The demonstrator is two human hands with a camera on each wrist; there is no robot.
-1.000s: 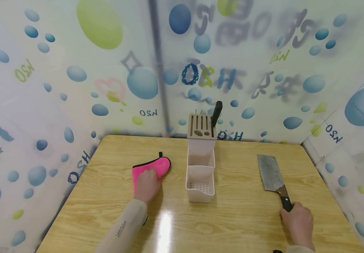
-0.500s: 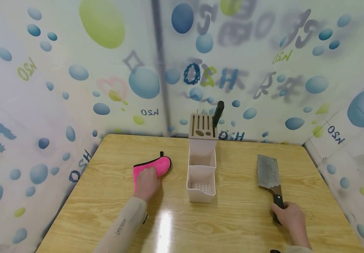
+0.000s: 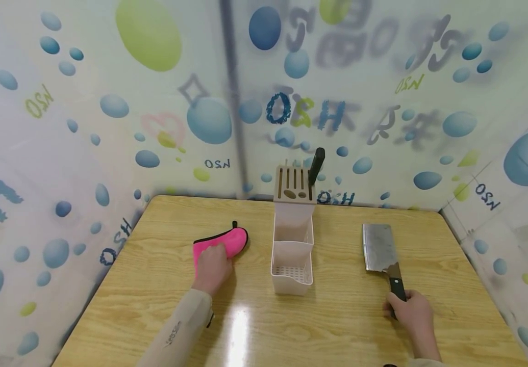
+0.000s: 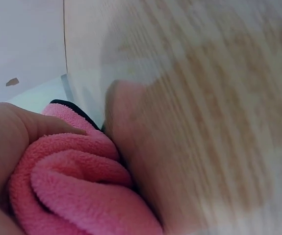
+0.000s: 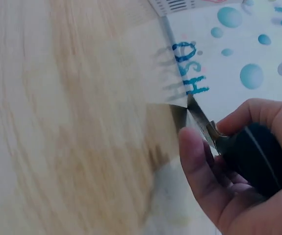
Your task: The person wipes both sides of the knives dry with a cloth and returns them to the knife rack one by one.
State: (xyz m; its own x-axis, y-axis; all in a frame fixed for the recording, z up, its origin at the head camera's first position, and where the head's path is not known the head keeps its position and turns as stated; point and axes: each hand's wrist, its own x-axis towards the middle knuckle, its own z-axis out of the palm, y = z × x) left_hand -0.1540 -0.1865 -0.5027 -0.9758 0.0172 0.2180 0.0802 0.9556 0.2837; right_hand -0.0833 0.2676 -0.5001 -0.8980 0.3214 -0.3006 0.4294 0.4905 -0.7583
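Note:
On the left of the table, my left hand [image 3: 213, 267] grips a pink cloth [image 3: 233, 242] with black edging and a small black loop. The left wrist view shows the fluffy cloth [image 4: 91, 200] bunched in folds against the fingers. Over the right side of the table, my right hand [image 3: 415, 311] holds a cleaver [image 3: 378, 247] by its black handle, the broad metal blade pointing away from me. Seen from the right wrist, the thumb and fingers lie around the dark handle [image 5: 256, 159], and the blade appears nearly edge-on.
Between the hands stands a pale plastic knife holder [image 3: 291, 286], with a slotted brown top and two open bins in front. A black-handled knife [image 3: 317, 162] sits in its right slot. Patterned walls [image 3: 360, 102] border the wooden table [image 3: 337, 316] at the back and sides.
My right hand has moved left, carrying the cleaver with it toward the knife holder. The left hand and the pink cloth have stayed in place.

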